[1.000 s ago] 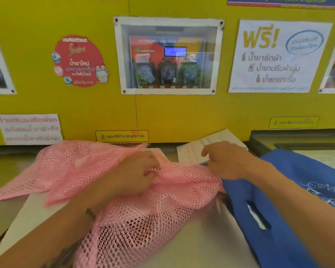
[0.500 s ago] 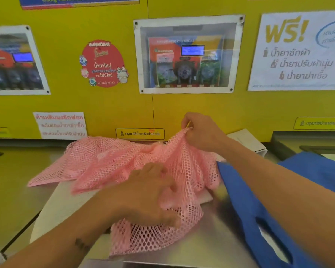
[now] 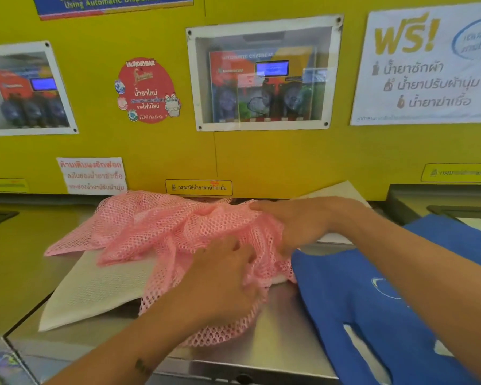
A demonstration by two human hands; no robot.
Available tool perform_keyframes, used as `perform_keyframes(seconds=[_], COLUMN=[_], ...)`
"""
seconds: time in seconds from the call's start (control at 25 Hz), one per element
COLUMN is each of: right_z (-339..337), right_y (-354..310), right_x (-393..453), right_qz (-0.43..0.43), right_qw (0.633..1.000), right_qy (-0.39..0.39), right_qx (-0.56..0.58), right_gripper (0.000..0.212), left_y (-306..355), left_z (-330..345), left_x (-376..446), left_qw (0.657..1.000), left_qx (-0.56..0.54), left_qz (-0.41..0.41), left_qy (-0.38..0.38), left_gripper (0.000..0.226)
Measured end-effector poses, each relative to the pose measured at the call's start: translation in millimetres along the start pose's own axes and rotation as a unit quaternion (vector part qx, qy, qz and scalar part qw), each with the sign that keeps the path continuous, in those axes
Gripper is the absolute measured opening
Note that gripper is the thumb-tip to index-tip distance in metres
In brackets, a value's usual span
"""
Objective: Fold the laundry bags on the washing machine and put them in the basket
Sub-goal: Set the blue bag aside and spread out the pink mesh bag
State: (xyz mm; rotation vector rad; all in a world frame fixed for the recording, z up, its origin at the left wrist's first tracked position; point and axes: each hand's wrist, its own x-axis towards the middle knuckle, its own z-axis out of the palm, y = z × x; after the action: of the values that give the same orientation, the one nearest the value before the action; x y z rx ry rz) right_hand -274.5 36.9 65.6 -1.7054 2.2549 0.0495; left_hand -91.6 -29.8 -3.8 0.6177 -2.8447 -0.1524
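Yellow wall panels with stickers and signs stand behind the washing machine (image 3: 275,323), and its shiny metal top carries the bags; the pink net bag (image 3: 161,232) lies bunched across the middle and back edge of that top, partly over a white bag (image 3: 95,287) near the left edge; the blue bag (image 3: 372,301) lies at the right edge. Half a second ago the right hand (image 3: 303,226) held a corner of the net up high; now it is down, lying on the net by the back edge, fingers fairly straight, though I cannot tell if it pinches any; the left hand (image 3: 222,276) presses flat on the net nearer the front edge. So a fold seems to be getting laid down; no basket shows.
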Motion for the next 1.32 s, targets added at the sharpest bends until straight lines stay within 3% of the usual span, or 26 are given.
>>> perform_keyframes(seconds=[0.08, 0.12, 0.28, 0.36, 0.4, 0.48, 0.56, 0.64, 0.68, 0.76, 0.8, 0.92, 1.0, 1.08, 1.16, 1.32], right_z=[18.8, 24.9, 8.4, -8.9, -17.9, -33.0, -34.3, -23.2, -12.1, 18.4, 31.4, 46.1, 42.5, 37.1, 39.3, 54.6], right_y=[1.1, 1.2, -1.8, -11.1, -17.0, -28.5, -28.5, -16.9, -11.9, -3.0, 0.8, 7.8, 13.2, 22.9, 34.2, 48.4], right_x=[3.2, 7.2, 32.7, 45.8, 47.6, 36.5, 14.9, -5.5, -12.9, -15.2, -10.5, 3.9, 6.6, 8.5, 12.7, 18.4], right_qz=[-0.015, -0.019, -0.06, -0.071, -0.085, -0.13, -0.122, -0.041, 0.011, 0.076, 0.079, 0.071, 0.065, 0.071, 0.06, 0.04], right_qw=[1.0, 0.999, 0.961, 0.908, 0.888, 0.889, 0.934, 0.988, 0.999, 0.987, 0.985, 0.995, 0.997, 0.99, 0.98, 0.984], right_qy=[-0.011, 0.012, 0.245, 0.378, 0.398, 0.329, 0.219, 0.114, 0.041, -0.095, -0.117, -0.053, 0.003, 0.112, 0.187, 0.144], right_qx=[0.023, 0.044, 0.114, 0.169, 0.213, 0.291, 0.256, 0.093, -0.006, -0.104, -0.096, -0.034, -0.038, -0.049, -0.038, -0.1], right_gripper=[0.116, 0.109, 0.04, 0.022, 0.022, 0.046, 0.07, 0.069, 0.064, 0.057, 0.052, 0.027, 0.02, 0.023, 0.032, 0.045], left_y=[0.1, -2.3, -28.7, -42.8, -49.7, -59.3, -65.6, -70.7, -69.1, -58.3, -51.9, -43.8, -44.8, -49.7, -57.9, -71.6], left_z=[-0.5, -5.2, -66.2, -98.1, -108.0, -117.5, -117.4, -104.0, -92.2, -63.1, -50.3, -28.1, -20.1, -12.0, -3.2, 0.5], left_x=[9.0, 15.7, 51.2, 60.1, 61.7, 56.5, 45.3, 33.8, 29.5, 24.2, 23.5, 28.8, 32.4, 36.4, 39.9, 36.2], left_qw=[0.995, 0.99, 0.948, 0.914, 0.901, 0.884, 0.876, 0.892, 0.914, 0.959, 0.971, 0.98, 0.985, 0.994, 0.998, 0.993], left_qx=[-0.067, -0.099, -0.147, -0.152, -0.147, -0.138, -0.144, -0.144, -0.143, -0.136, -0.133, -0.169, -0.174, -0.107, -0.048, -0.088], left_qz=[-0.012, -0.037, -0.107, -0.114, -0.109, -0.098, -0.107, -0.11, -0.1, -0.052, -0.028, 0.002, 0.012, 0.002, -0.022, -0.038], left_qy=[0.068, 0.09, 0.261, 0.358, 0.393, 0.435, 0.448, 0.414, 0.366, 0.244, 0.198, 0.105, 0.022, -0.033, -0.032, 0.069], left_gripper=[0.016, 0.018, 0.019, 0.02, 0.022, 0.024, 0.022, 0.019, 0.017, 0.011, 0.012, 0.016, 0.042, 0.053, 0.048, 0.031])
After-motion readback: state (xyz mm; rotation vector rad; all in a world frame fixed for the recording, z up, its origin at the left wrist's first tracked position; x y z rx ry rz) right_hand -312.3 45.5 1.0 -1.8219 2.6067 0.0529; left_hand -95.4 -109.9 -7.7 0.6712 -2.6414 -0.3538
